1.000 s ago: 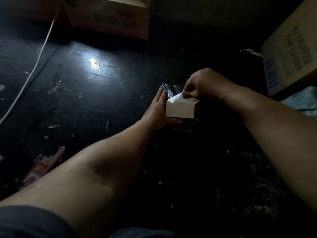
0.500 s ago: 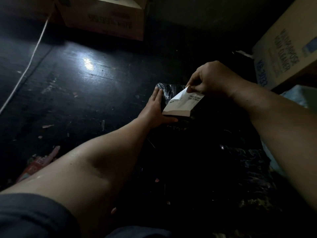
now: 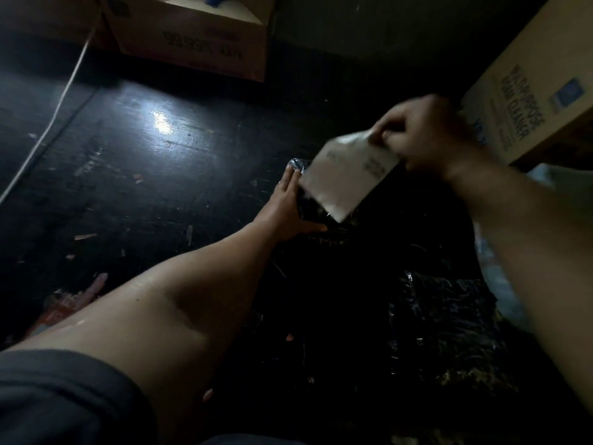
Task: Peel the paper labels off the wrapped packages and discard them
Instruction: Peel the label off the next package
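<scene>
A package wrapped in shiny black plastic (image 3: pixel 308 207) lies on the dark floor in the middle of the head view. My left hand (image 3: pixel 285 210) lies flat against its left side, thumb along the near edge, holding it down. A white paper label (image 3: pixel 348 175) with dark print is lifted up and to the right, its lower corner still close to the wrap. My right hand (image 3: pixel 423 133) pinches the label's upper right edge; the hand is blurred by motion. More black-wrapped packages (image 3: pixel 442 329) lie nearer to me on the right.
An open cardboard box (image 3: pixel 199 43) stands at the far side of the dark floor. Another printed carton (image 3: pixel 539 88) is at the right. A white cable (image 3: pixel 48 130) runs along the left. Paper scraps and a reddish wrapper (image 3: pixel 70 303) litter the floor.
My right hand has pulled the label up and to the right, from flat and partly lifted to almost wholly raised off the wrap. My left hand has stayed on the package.
</scene>
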`<state>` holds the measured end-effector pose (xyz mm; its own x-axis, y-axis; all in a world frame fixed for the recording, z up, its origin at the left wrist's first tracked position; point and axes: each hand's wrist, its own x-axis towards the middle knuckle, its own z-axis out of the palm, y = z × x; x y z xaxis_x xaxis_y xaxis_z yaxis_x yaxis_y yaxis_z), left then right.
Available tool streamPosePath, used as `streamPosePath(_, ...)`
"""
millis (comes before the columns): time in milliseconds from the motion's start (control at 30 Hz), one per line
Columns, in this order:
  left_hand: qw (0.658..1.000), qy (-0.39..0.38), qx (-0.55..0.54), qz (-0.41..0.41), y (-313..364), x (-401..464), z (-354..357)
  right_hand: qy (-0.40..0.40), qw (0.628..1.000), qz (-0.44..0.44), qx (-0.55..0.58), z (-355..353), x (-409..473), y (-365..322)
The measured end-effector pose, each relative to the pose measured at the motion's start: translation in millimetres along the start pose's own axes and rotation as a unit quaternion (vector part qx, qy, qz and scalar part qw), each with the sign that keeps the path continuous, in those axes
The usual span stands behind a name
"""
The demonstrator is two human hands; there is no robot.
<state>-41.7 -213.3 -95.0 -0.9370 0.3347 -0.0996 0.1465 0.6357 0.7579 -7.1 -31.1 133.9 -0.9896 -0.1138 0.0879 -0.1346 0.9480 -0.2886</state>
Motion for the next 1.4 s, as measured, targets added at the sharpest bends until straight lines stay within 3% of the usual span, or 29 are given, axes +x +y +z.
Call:
streamPosePath(100,1.000,-0.008,0.022,-0.008,2,0,1,0.055,0.998,-0.008,0.028,-45,-1,-9)
streamPosePath(233,0.995,-0.037,0.086,-0.020,17,1,-8,0.042,0.996,-0.063,-0.038,-62,-6,-19)
streamPosePath(400,0.976,-0.066,0.206,-0.015,36,0,-19,0.023,0.995,-0.061,-0.079,-58,-14,-8)
streamPosePath(500,0.964,-0.041,0.261,0.031,51,-2,-24,0.036,0.995,-0.041,-0.078,-65,-22,4)
streamPosePath(733,0.962,0.008,0.259,0.084,127,-6,-13,0.054,0.997,0.032,-0.053,-104,-60,65)
streamPosePath(967,0.950,-0.001,0.252,0.183,246,-4,69,0.050,0.985,0.116,-0.118,-161,-122,178)
streamPosePath(1133,0.935,-0.050,0.263,0.231,327,-6,151,0.060,0.973,0.154,-0.161,-219,-179,248)
streamPosePath(1400,0.937,-0.063,0.211,0.270,390,-9,260,0.089,0.946,0.251,-0.186,-259,-234,334)
